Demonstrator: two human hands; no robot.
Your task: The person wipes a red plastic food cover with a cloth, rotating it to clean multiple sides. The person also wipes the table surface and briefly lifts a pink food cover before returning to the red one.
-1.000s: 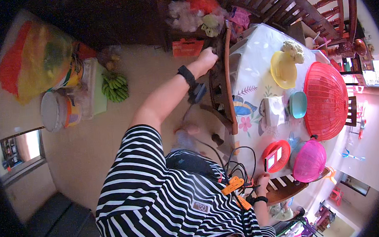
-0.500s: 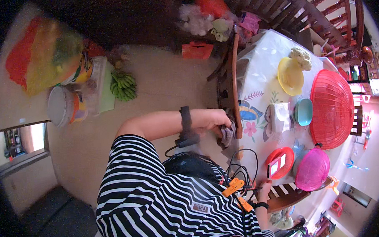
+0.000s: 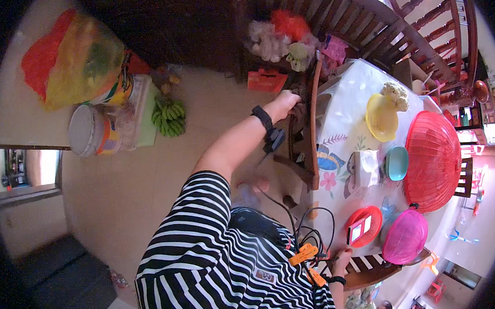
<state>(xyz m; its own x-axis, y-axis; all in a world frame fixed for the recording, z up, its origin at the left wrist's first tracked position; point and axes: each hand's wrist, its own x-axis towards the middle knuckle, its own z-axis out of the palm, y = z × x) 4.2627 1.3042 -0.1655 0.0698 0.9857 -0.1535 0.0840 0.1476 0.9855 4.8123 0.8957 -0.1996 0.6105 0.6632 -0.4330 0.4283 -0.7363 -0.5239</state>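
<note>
Standing along the left side of the table (image 3: 341, 103), a wooden chair (image 3: 314, 145) has the left hand (image 3: 285, 102) curled at its frame; whether it grasps anything, I cannot tell. The right hand (image 3: 341, 257) is near the table's lower edge, its grip unclear.

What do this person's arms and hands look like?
Both the left hand and right hand are bare, with no gloves. Each wrist has a black band, and a small dark box sits by the left one. The sleeves have black and white stripes. Black cables loop nearby.
</note>
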